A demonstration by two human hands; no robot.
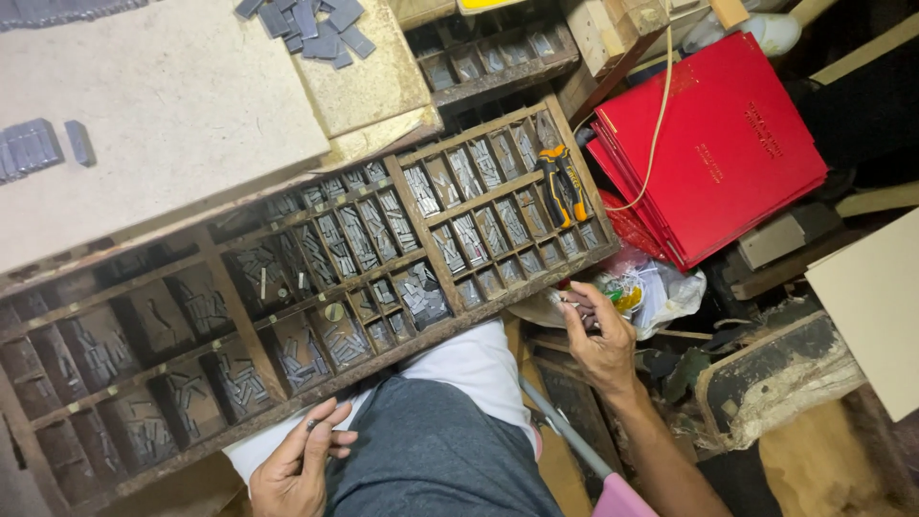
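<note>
A wooden type case (436, 239) with many small compartments of grey metal type pieces lies across my lap. My left hand (299, 464) rests at the case's near edge, pinching a small dark metal piece between thumb and fingers. Off the case's right end, over a cluttered pile, my right hand (598, 337) has its fingers closed on a few small metal pieces. Orange-and-black pliers (562, 184) lie in the case's far right compartments.
A stack of red folders (713, 144) with a yellowish cord across it lies at the right. A pale board (163, 105) with loose grey metal blocks (306, 29) covers the case's far side. Crumpled plastic bags (661, 292) and wooden scraps sit beside my right hand.
</note>
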